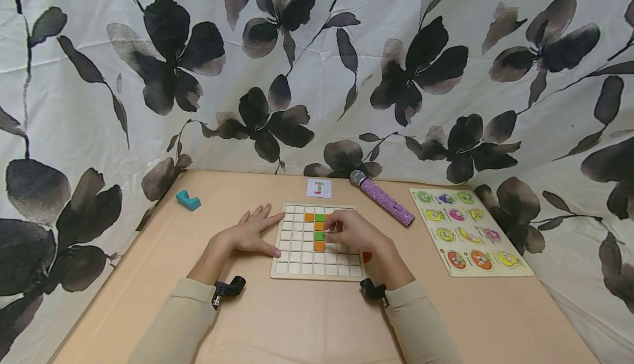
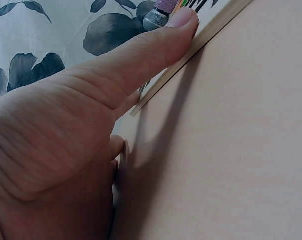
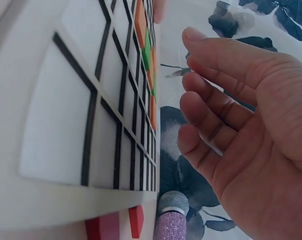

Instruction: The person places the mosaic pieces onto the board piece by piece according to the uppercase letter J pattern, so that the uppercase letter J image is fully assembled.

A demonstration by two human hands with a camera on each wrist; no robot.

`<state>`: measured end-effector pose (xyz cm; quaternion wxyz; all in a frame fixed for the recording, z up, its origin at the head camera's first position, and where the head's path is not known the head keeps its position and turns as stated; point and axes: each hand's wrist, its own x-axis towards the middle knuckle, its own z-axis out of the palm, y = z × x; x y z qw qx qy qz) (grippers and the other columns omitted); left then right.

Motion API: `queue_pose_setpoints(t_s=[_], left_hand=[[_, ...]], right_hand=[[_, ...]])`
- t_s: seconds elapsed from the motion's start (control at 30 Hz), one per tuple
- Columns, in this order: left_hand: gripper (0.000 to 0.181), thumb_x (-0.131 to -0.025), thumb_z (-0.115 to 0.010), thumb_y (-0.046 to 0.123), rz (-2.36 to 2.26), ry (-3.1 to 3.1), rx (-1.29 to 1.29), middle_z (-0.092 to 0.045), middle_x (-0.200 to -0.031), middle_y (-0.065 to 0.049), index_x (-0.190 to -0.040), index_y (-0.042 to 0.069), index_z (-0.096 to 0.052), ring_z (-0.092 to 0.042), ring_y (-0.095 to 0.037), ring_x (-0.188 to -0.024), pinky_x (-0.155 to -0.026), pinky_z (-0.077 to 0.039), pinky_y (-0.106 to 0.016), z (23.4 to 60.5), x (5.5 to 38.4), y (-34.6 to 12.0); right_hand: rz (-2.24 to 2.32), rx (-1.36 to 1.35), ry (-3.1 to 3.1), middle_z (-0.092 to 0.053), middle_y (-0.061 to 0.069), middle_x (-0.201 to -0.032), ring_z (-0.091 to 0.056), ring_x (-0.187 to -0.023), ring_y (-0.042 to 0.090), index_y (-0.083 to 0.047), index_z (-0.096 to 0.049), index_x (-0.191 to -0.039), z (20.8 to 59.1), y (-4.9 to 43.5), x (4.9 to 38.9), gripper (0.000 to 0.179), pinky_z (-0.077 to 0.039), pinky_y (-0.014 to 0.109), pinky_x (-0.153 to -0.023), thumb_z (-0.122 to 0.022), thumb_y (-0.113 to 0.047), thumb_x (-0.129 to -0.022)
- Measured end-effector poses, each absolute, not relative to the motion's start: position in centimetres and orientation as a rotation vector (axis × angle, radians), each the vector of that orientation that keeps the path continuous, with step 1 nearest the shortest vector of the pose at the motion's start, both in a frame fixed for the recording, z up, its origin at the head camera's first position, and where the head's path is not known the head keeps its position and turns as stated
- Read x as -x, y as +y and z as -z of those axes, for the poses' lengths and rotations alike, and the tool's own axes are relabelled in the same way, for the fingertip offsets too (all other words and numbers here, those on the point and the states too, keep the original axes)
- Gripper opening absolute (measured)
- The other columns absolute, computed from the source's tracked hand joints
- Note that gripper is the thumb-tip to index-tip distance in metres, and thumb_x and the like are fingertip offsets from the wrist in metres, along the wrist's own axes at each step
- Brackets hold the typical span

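Observation:
A white gridded board (image 1: pixel 292 269) with a thin wooden edge lies on the table. Several orange tiles (image 1: pixel 319 246) and green tiles (image 1: pixel 319 217) sit in its squares, one row and a column downward. My left hand (image 1: pixel 252 233) is spread at the board's left side, thumb and index finger touching its edge. Over the right half hovers my right hand (image 1: pixel 356 231), fingers loosely bent. In the right wrist view the right fingers (image 3: pixel 194 105) stand apart from the board, with nothing visible between them and the thumb. Red pieces (image 3: pixel 137 221) lie beside the board's right edge, partly hidden by the right hand.
Behind the board lies a small card (image 1: pixel 312 188) with a coloured J-shaped pattern. A glittery purple microphone (image 1: pixel 386 200) rests to its right. Farther right is a fruit picture board (image 1: pixel 468 232). At the far left sits a teal piece (image 1: pixel 188 201). Floral cloth (image 1: pixel 346 77) hangs behind.

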<state>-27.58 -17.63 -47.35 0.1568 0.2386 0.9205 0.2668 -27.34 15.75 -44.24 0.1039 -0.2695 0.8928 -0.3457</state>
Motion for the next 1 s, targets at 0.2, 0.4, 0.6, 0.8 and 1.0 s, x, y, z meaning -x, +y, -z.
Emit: queue_pose_setpoints(t_s=[0.2, 0.4, 0.6, 0.8, 1.0], left_hand=[[0.111, -0.078, -0.084, 0.06, -0.766, 2.645, -0.688, -0.002, -0.173, -0.027, -0.166, 0.02, -0.03, 0.005, -0.049, -0.16, -0.126, 0.005, -0.069, 47.4, 27.6, -17.7], [0.111, -0.078, -0.084, 0.062, -0.755, 2.646, -0.685, -0.001, -0.173, -0.027, -0.166, 0.02, -0.03, 0.005, -0.049, -0.16, -0.126, 0.006, -0.068, 47.4, 27.6, -17.7], [0.112, -0.078, -0.083, 0.063, -0.75, 2.644, -0.685, -0.001, -0.173, -0.026, -0.166, 0.021, -0.029, 0.005, -0.048, -0.16, -0.126, 0.006, -0.068, 47.5, 27.7, -17.7], [0.112, -0.077, -0.083, 0.063, -0.747, 2.644, -0.683, -0.001, -0.173, -0.026, -0.166, 0.022, -0.029, 0.005, -0.048, -0.16, -0.126, 0.006, -0.067, 47.5, 27.7, -17.7], [0.112, -0.077, -0.084, 0.062, -0.757, 2.638, -0.682, -0.001, -0.173, -0.027, -0.166, 0.021, -0.029, 0.005, -0.048, -0.16, -0.126, 0.006, -0.068, 47.4, 27.6, -17.7]], right_hand=[[1.053, 0.775, 2.661, -0.068, -0.003, -0.097, -0.061, -0.092, 0.019, -0.012, -0.076, -0.111, 43.7, 16.5, 27.3, 0.022, -0.053, 0.032, -0.081, -0.082, -0.017, -0.091], [1.082, 0.732, 2.691, -0.069, 0.003, -0.1, -0.059, -0.093, 0.022, -0.008, -0.076, -0.115, 43.2, 17.5, 27.3, 0.026, -0.051, 0.033, -0.08, -0.082, -0.016, -0.091], [1.123, 0.714, 2.702, -0.07, 0.008, -0.101, -0.059, -0.09, 0.021, -0.005, -0.074, -0.117, 42.7, 18.7, 27.6, 0.03, -0.052, 0.028, -0.072, -0.082, -0.014, -0.09], [1.162, 0.66, 2.693, -0.07, 0.013, -0.105, -0.058, -0.093, 0.023, -0.004, -0.073, -0.119, 42.6, 19.8, 27.8, 0.033, -0.054, 0.029, -0.069, -0.082, -0.015, -0.09], [1.127, 0.625, 2.726, -0.071, 0.016, -0.11, -0.059, -0.094, 0.024, -0.005, -0.074, -0.118, 42.4, 20.6, 28.0, 0.032, -0.053, 0.031, -0.074, -0.083, -0.016, -0.089]])
